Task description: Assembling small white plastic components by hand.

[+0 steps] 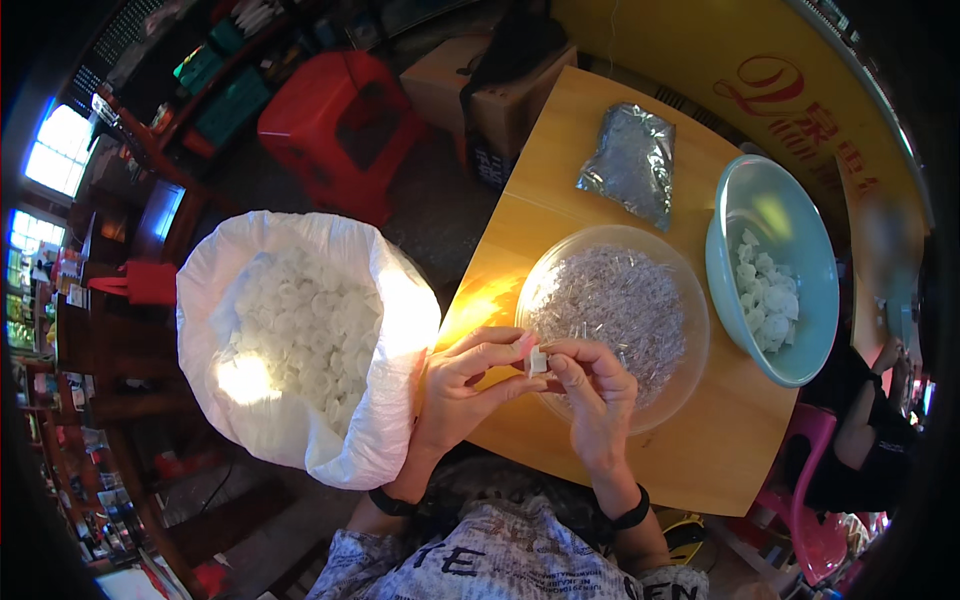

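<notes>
Warm light falls across a smooth orange-brown wooden table [610, 150] where two bare hands work at a small part.

Both hands pinch one small white plastic piece [537, 361] between them: the left hand [462, 385] presses it with thumb and forefinger, the right hand [597, 392] closes its fingertips on the other side, just over the near rim of a clear round plastic bowl [690, 300] heaped with thin, glassy, transparent bits. Beyond it lies a crinkled silvery foil bag [630, 160]. To the right stands a pale teal round bowl [775, 215] holding lumpy white pieces. Left of the table sits an open white woven sack [290, 425] full of similar white pieces.
</notes>
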### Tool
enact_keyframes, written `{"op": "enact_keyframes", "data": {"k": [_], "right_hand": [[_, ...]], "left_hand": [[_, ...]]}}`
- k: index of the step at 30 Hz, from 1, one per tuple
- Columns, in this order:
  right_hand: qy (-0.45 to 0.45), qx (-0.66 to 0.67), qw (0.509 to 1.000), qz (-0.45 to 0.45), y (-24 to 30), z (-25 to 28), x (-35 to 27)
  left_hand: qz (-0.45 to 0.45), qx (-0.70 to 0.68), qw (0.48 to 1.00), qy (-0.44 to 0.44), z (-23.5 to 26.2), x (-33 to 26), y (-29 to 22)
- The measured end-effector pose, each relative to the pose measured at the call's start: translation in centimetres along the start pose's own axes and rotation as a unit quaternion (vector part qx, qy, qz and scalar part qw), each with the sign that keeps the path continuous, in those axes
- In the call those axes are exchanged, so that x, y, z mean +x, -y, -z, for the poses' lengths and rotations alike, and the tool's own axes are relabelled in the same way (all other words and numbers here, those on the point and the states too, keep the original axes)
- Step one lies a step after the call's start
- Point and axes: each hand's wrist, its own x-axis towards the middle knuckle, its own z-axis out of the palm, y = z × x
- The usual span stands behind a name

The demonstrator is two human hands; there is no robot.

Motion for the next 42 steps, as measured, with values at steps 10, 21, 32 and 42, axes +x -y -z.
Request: {"op": "enact_keyframes", "data": {"k": [10, 21, 32, 42], "right_hand": [[0.034, 0.029, 0.999, 0.01, 1.3, 0.6, -0.4], [-0.015, -0.109, 0.992, 0.06, 5.5, 2.5, -2.1], [-0.285, -0.681, 0.665, 0.11, 14.7, 21.6, 1.3], [-0.304, -0.659, 0.663, 0.186, 14.3, 23.4, 2.8]], "left_hand": [[0.003, -0.107, 0.994, 0.0, -0.7, -0.1, -0.7], [0.028, -0.077, 0.996, 0.021, -3.1, -0.8, -3.1], [0.216, 0.552, 0.794, -0.137, 19.0, -8.9, -2.1], [0.215, 0.424, 0.875, -0.095, 16.8, -5.3, 1.4]]}}
